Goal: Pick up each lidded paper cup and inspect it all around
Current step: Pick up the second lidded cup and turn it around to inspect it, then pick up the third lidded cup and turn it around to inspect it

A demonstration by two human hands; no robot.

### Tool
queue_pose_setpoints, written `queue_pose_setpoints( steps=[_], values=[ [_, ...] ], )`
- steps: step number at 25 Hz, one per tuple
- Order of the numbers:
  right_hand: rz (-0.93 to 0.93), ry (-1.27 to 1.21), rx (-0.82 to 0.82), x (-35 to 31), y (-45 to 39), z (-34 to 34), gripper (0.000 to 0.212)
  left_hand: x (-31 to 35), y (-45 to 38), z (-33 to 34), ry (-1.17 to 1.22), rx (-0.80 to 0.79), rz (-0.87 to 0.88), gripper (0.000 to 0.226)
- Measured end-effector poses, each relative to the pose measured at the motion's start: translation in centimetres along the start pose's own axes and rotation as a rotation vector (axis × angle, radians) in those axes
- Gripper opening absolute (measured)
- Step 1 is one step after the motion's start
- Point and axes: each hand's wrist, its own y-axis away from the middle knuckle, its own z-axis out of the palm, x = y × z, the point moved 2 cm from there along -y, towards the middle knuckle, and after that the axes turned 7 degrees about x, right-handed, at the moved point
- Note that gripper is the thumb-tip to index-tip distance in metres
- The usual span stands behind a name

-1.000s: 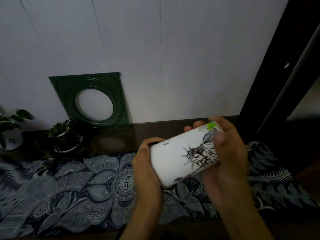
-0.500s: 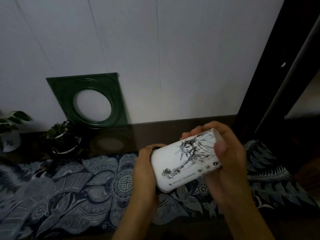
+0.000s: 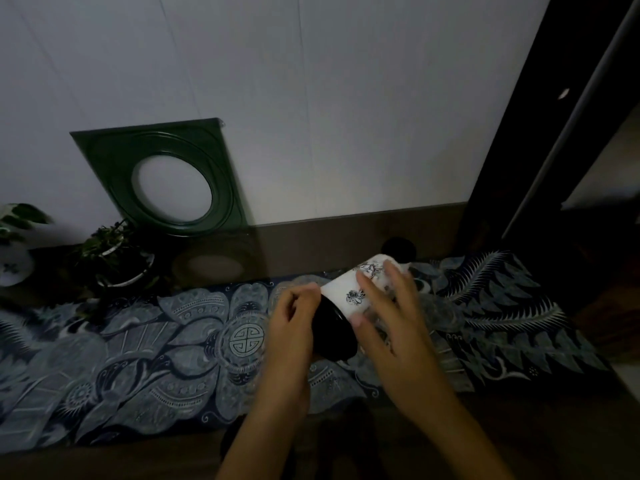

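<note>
Mid-inspection on one cup, by the look of it. Lidded paper cup point(image 3: 360, 292) tipped over on its side, held low over the patterned blue cloth point(image 3: 138, 348), black lid point(image 3: 334, 332) pointing back toward the camera and the base aimed away at the wall. Can't tell whether it's actually touching the cloth or just hanging above it; too dark down there.

Left hand point(image 3: 292, 327) curled around the lid end, fingers bent in against the rim. Right hand point(image 3: 388, 306) laid over the top of the white body with fingers spread, thumb tip pressed at the seam near the lid. So: pinned between both hands, looser on the right, more of a rolling hold than a clamp. Probably set up for turning the thing.

Next move, best guess: keep rotating it to bring the hidden side around, or stand it back upright on the cloth. Either way, worth keeping pressure off the lid so it doesn't pop, and not squeezing the paper wall.

Looks-wise: white paper body, black ink-style drawings on it, partly covered by the right fingers, so no reading the design. Lid plain, dark and glossy. No dents visible, though the lighting is poor.

Another dark round shape point(image 3: 398, 249) just behind the cup, maybe a second lid, can't say for sure.
</note>
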Motion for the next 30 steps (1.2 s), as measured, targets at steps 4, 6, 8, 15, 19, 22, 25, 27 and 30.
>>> queue_pose_setpoints(
  steps=[4, 6, 8, 15, 19, 22, 25, 27, 30],
  values=[
    [0.224, -0.159, -0.174, 2.4, 1.8, 0.0, 0.048, -3.1, 0.8, -0.6, -0.008, -0.077, -0.108, 0.046],
    [0.374, -0.316, -0.225, 3.7, 3.4, -0.2, 0.052, -5.2, 1.4, -1.3, 0.043, -0.109, -0.181, 0.050],
    [0.516, -0.448, -0.304, 5.6, 4.8, 0.1, 0.056, -7.8, 1.8, -1.9, 0.085, -0.153, -0.239, 0.043],
    [0.920, -0.613, -0.340, 12.3, 8.8, 3.6, 0.059, -17.3, 2.2, -3.8, 0.231, -0.068, -0.442, 0.024],
    [1.115, -0.550, -0.358, 15.2, 10.8, 5.6, 0.054, -20.7, 1.7, -4.4, 0.137, 0.016, -0.528, 0.016],
    [1.150, -0.514, -0.383, 16.2, 11.8, 6.5, 0.043, -22.2, 1.5, -4.7, 0.085, 0.050, -0.572, 0.019],
    [1.161, -0.506, -0.416, 16.8, 12.3, 6.9, 0.044, -22.9, 1.5, -5.1, 0.063, 0.064, -0.594, 0.020],
    [1.177, -0.513, -0.413, 17.0, 12.3, 6.8, 0.037, -23.0, 1.4, -5.3, 0.051, 0.048, -0.604, 0.021],
    [1.168, -0.540, -0.428, 17.3, 12.5, 6.5, 0.029, -23.2, 1.1, -5.5, 0.018, 0.034, -0.613, 0.022]
  ],
)
